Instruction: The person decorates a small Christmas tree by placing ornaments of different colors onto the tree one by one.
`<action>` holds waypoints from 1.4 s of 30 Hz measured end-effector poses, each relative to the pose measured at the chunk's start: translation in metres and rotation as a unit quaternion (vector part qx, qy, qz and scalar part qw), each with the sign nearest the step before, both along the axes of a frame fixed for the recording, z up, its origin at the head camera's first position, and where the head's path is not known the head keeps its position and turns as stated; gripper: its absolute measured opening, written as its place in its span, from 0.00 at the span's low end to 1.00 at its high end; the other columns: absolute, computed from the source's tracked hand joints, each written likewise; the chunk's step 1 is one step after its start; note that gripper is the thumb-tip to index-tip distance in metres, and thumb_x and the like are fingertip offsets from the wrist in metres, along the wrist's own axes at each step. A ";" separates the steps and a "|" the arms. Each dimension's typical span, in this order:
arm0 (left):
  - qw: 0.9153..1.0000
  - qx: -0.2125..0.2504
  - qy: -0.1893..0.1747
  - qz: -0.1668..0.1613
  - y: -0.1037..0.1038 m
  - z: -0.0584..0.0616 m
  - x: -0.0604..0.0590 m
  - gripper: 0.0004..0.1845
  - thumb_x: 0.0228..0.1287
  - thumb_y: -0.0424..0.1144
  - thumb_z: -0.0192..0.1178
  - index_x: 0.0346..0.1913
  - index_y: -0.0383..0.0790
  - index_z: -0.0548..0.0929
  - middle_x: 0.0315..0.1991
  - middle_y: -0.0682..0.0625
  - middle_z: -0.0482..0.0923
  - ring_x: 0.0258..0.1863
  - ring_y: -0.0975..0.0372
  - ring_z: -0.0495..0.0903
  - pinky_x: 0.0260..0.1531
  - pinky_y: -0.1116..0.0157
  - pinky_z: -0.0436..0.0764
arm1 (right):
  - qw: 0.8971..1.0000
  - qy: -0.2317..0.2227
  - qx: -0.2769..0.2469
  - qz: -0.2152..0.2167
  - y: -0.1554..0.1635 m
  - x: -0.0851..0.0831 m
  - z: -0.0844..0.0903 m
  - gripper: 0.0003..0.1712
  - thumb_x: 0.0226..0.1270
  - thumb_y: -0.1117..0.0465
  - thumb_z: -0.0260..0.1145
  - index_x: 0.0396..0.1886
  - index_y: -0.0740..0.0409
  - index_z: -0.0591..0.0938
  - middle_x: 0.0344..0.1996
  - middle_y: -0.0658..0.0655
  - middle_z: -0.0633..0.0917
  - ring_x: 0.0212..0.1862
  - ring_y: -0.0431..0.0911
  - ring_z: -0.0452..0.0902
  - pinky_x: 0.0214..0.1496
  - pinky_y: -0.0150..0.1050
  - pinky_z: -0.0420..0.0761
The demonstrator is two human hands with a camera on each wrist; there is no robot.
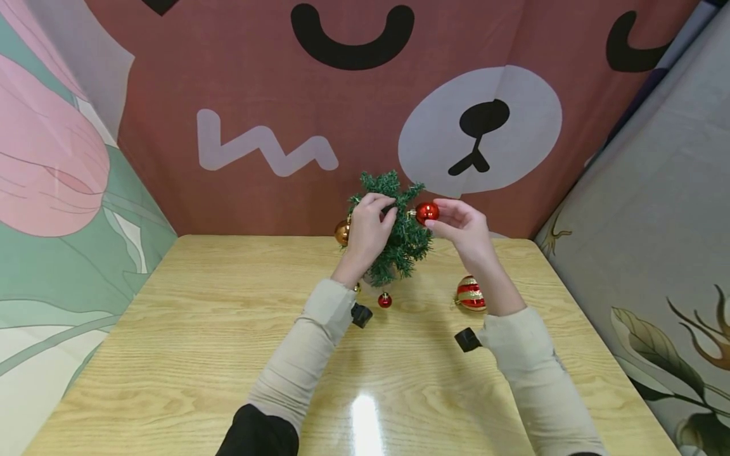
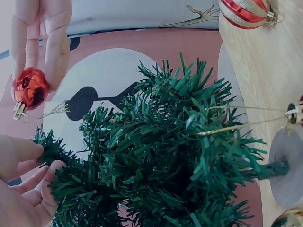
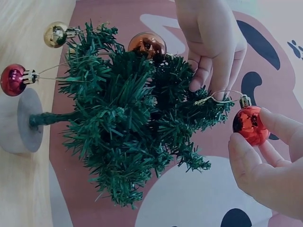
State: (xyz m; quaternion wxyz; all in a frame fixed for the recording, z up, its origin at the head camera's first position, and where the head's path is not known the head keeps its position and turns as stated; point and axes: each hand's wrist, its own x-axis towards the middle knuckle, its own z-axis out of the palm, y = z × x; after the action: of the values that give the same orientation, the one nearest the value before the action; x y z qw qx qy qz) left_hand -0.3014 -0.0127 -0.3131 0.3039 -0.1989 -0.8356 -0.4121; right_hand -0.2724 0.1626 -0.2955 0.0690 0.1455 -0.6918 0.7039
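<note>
A small green artificial Christmas tree [image 1: 409,246] stands upright on a round grey base [image 3: 29,120]. My left hand [image 1: 369,229] is at its upper part, pinching a branch tip [image 2: 53,146] between thumb and fingers. Beside it, my right hand [image 1: 463,231] holds a shiny red Christmas ball [image 1: 428,213] by its sides with thumb and fingertips. The ball's gold cord loop [image 3: 222,97] reaches to that branch tip; whether it is around the branch I cannot tell. A copper ball [image 3: 147,45], a gold ball [image 3: 56,35] and a smaller red ball [image 3: 13,79] hang on the tree.
A red-and-gold striped ball [image 1: 471,294] lies on the wooden table [image 1: 228,354], right of the tree and below my right forearm. A printed cloth [image 1: 256,202] hangs behind the table. Black wrist cameras [image 1: 467,340] sit under both cuffs.
</note>
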 end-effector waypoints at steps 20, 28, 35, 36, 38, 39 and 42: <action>0.999 0.002 0.051 0.015 -0.001 0.001 0.001 0.10 0.60 0.37 0.58 0.41 0.36 0.83 0.39 0.46 0.78 0.20 0.64 0.73 0.19 0.71 0.71 | 0.999 0.008 -0.034 0.010 -0.006 -0.007 0.010 0.18 0.55 0.74 0.63 0.48 0.65 0.75 0.36 0.53 0.79 0.39 0.42 0.76 0.40 0.29 0.77; 0.994 0.072 0.075 -0.036 -0.002 0.003 -0.001 0.11 0.63 0.37 0.54 0.37 0.33 0.84 0.34 0.45 0.79 0.15 0.64 0.70 0.18 0.71 0.71 | 0.999 0.005 -0.045 0.014 -0.006 -0.008 0.010 0.17 0.55 0.74 0.62 0.47 0.65 0.76 0.35 0.52 0.79 0.39 0.42 0.76 0.40 0.29 0.77; 0.989 0.088 0.036 -0.115 -0.003 0.004 -0.002 0.12 0.62 0.36 0.55 0.43 0.32 0.82 0.35 0.45 0.76 0.12 0.64 0.64 0.14 0.70 0.68 | 0.998 -0.013 -0.056 0.028 -0.007 -0.007 0.011 0.18 0.57 0.73 0.61 0.49 0.66 0.74 0.35 0.54 0.78 0.35 0.42 0.78 0.39 0.32 0.78; 0.989 0.084 0.030 -0.119 -0.003 0.005 -0.002 0.12 0.62 0.36 0.55 0.43 0.32 0.82 0.35 0.45 0.75 0.12 0.64 0.63 0.14 0.70 0.68 | 0.997 -0.015 -0.063 0.032 -0.007 -0.006 0.011 0.17 0.57 0.73 0.61 0.48 0.66 0.74 0.35 0.54 0.78 0.35 0.42 0.78 0.39 0.33 0.78; 0.989 0.074 0.019 -0.127 -0.004 0.005 -0.001 0.12 0.62 0.37 0.56 0.45 0.34 0.81 0.34 0.46 0.74 0.12 0.64 0.63 0.14 0.70 0.67 | 0.996 -0.020 -0.073 0.037 -0.008 -0.006 0.012 0.17 0.57 0.72 0.62 0.47 0.64 0.75 0.35 0.55 0.78 0.34 0.42 0.78 0.40 0.34 0.78; 0.989 0.069 0.014 -0.131 -0.003 0.006 0.000 0.13 0.62 0.37 0.56 0.45 0.34 0.81 0.33 0.46 0.74 0.12 0.63 0.62 0.14 0.70 0.67 | 0.996 -0.022 -0.079 0.040 -0.008 -0.006 0.012 0.17 0.57 0.72 0.62 0.47 0.64 0.75 0.35 0.55 0.78 0.34 0.43 0.78 0.39 0.34 0.78; 0.989 0.056 0.003 -0.136 -0.003 0.007 0.001 0.13 0.62 0.37 0.56 0.46 0.35 0.81 0.32 0.46 0.73 0.12 0.63 0.63 0.15 0.70 0.67 | 0.994 -0.027 -0.089 0.048 -0.008 -0.007 0.012 0.16 0.57 0.73 0.61 0.47 0.63 0.75 0.35 0.56 0.78 0.34 0.44 0.79 0.40 0.35 0.78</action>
State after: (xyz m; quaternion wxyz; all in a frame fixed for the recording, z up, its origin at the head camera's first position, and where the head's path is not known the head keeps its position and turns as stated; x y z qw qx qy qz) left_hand -0.3008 -0.0160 -0.3066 0.2588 -0.2943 -0.7754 -0.4952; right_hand -0.2789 0.1542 -0.2838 0.0291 0.1526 -0.6199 0.7691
